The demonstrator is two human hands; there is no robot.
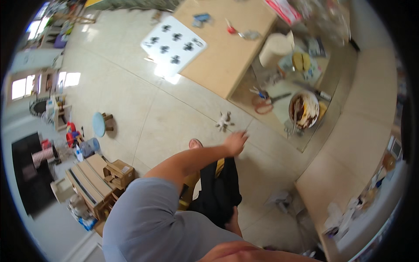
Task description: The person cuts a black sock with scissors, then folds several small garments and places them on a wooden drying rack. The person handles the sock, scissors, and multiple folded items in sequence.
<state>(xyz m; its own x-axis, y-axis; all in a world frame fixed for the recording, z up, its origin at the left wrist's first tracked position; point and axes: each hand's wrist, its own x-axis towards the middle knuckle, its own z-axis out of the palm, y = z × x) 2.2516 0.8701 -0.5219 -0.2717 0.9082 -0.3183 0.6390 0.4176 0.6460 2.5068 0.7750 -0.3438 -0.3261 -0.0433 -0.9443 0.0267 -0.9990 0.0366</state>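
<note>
My left hand is stretched out over the tiled floor, blurred, with nothing visible in it. Just beyond its fingers a small pale toy animal lies on the tiles, apart from the hand. Low in the view, my right hand is against the black cloth over my legs; its fingers are partly hidden. A bare foot shows beside my left forearm.
A wooden table carries an oversized playing card over its edge. On its lower shelf are orange-handled scissors, a smeared bowl and a paper roll. A blue-topped stool and cardboard boxes stand left; a wooden bench runs right.
</note>
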